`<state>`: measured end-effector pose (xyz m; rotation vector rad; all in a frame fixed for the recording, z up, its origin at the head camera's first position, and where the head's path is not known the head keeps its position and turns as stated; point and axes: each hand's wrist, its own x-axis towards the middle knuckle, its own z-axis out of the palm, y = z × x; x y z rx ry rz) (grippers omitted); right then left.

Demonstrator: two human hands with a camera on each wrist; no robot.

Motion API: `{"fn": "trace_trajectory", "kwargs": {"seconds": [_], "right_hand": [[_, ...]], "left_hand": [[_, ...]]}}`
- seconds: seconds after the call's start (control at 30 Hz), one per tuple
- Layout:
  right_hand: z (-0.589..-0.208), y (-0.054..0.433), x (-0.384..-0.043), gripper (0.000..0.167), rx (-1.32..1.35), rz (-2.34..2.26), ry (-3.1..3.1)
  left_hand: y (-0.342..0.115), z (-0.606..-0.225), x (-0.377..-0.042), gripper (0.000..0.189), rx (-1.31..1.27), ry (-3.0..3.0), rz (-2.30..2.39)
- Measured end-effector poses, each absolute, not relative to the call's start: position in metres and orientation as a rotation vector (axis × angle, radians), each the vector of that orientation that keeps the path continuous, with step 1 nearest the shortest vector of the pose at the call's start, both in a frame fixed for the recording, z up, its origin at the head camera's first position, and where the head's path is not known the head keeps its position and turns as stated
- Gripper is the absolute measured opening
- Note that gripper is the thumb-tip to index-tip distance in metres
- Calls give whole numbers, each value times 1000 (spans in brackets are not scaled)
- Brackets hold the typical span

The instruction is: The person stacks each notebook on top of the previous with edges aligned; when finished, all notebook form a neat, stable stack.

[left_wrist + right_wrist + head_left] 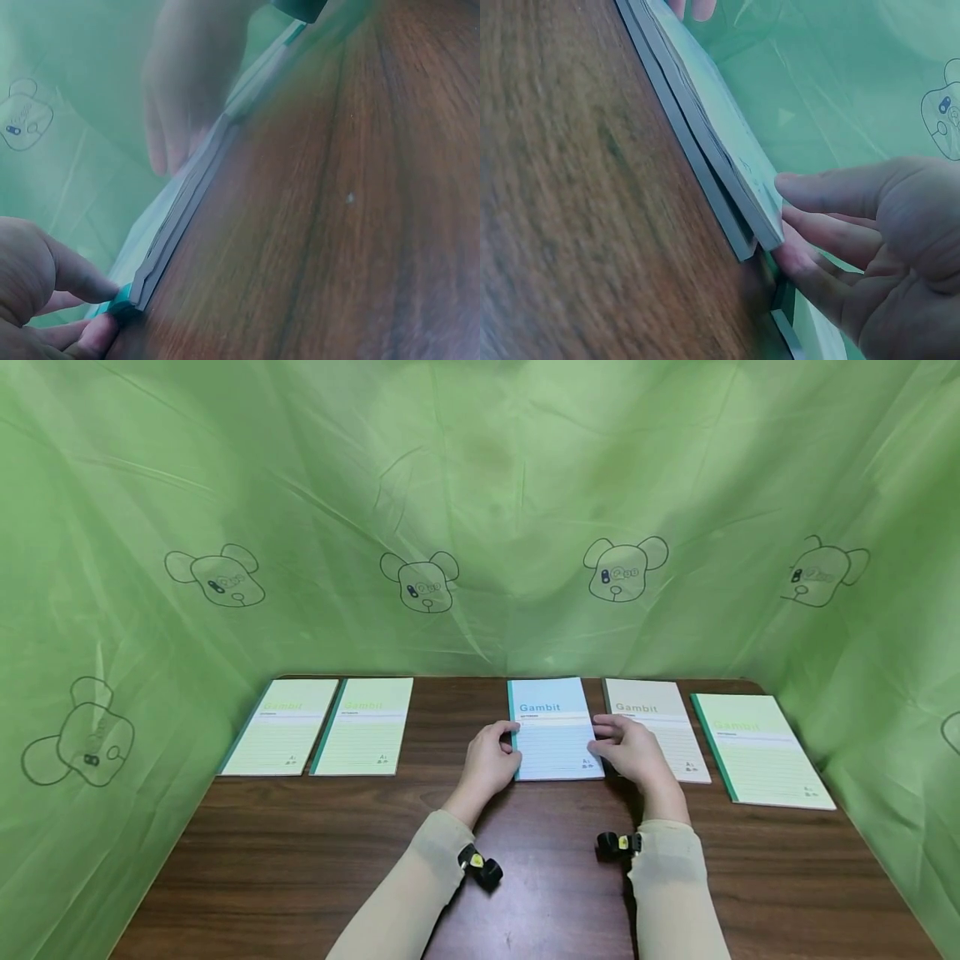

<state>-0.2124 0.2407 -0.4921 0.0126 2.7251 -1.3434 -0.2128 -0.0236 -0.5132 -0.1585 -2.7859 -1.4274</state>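
The left hand [491,762] pinches the left edge of a blue notebook [557,739] just right of frame centre; the right hand [633,752], though blurred up close, appears to grip the opposite edge, forearms [412,885] outstretched.

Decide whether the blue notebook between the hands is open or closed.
Closed: the head view shows the blue notebook cover-up, the title Gambit readable and no inside page exposed.

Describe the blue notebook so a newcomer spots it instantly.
On the brown table, far side, find the left hand and the right hand. The blue notebook lies between them. Its blue cover sets it apart from the grey notebook beside it and the pale-green notebooks.
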Motion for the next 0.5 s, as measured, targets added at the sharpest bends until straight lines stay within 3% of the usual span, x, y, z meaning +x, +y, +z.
{"fn": "trace_trajectory", "kwargs": {"seconds": [0.5], "right_hand": [[-493, 230, -213, 52, 39, -1447, 2688]], "left_hand": [[-30, -519, -218, 42, -136, -2757, -1449]]}}
